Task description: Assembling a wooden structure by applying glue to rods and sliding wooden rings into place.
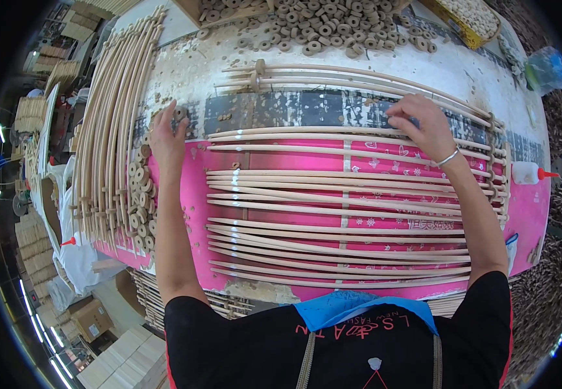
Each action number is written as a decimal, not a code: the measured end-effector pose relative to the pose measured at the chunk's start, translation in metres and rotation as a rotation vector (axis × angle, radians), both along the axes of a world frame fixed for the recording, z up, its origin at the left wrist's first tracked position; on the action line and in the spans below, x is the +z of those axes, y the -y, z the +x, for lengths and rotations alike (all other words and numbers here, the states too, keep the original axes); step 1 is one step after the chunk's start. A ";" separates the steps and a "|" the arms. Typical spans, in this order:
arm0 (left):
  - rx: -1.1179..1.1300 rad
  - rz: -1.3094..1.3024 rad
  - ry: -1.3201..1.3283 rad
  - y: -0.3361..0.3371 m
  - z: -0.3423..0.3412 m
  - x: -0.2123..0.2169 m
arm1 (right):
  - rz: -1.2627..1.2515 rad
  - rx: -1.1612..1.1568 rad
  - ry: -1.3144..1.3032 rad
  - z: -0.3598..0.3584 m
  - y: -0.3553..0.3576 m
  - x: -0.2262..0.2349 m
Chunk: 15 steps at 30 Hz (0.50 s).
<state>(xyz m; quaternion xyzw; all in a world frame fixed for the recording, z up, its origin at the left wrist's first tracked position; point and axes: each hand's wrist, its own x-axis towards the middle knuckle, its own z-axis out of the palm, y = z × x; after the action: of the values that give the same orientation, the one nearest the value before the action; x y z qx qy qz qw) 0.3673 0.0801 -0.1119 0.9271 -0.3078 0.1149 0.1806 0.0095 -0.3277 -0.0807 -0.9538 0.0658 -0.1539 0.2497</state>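
Observation:
My left hand is at the left of the table, above a heap of small wooden rings. A wooden ring shows between its thumb and forefinger. Over the far edge of the rod bundle is my right hand, fingers curled together; whatever they pinch is too small to make out. A bracelet circles that wrist. Long pale wooden rods lie sideways across a pink sheet, spaced in groups. At their right ends some rods pass through rings. Two farther rods bear a ring near their left ends.
Ringed rods lie lengthwise at the left. Along the far edge are a large ring heap and a yellow container of small pale pieces. A white bottle with a red tip and a clear bluish container stand at the right.

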 end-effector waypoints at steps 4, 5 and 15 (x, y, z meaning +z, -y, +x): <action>0.003 0.044 0.002 0.002 0.010 -0.002 | 0.088 0.037 -0.052 -0.009 -0.008 -0.003; -0.004 0.040 -0.014 0.002 0.011 -0.002 | 0.087 0.037 -0.053 -0.010 -0.008 -0.004; -0.013 -0.521 -0.498 0.012 -0.020 0.011 | 0.216 -0.083 -0.090 -0.011 -0.017 -0.003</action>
<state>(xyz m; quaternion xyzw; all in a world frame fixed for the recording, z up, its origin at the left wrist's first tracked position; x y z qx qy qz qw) 0.3472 0.0685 -0.1010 0.8475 -0.2208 -0.0409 0.4809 -0.0018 -0.3102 -0.0835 -0.9236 0.1328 -0.1134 0.3413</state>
